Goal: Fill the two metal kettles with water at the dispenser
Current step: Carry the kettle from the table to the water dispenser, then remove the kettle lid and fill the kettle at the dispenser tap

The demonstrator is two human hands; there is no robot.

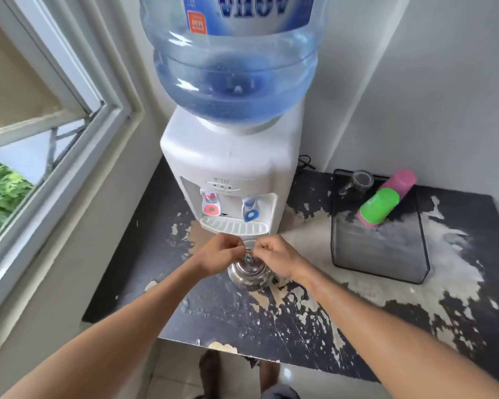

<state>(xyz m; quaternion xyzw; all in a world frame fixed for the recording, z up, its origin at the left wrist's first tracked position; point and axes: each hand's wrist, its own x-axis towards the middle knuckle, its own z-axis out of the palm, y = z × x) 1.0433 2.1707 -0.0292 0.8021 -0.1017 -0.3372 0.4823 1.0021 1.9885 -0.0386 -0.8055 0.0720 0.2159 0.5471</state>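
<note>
A small shiny metal kettle (249, 276) stands on the worn black table (242, 318), just in front of the white water dispenser (231, 156). Both hands meet over its top. My left hand (218, 254) and my right hand (277, 256) are closed, fingers pinched at the kettle's handle or lid between them; which part each one grips is hidden. The dispenser has a red tap (210, 203) on the left and a blue tap (249, 210) on the right, over a white drip tray (232, 226). Only one kettle is in view.
A large blue water bottle (234, 67) sits upside down on the dispenser. To the right lies a black tray (378, 254) holding a green cup (379, 207), a pink cup (401, 180) and a glass mug (359, 181). An open window (49, 116) fills the left wall.
</note>
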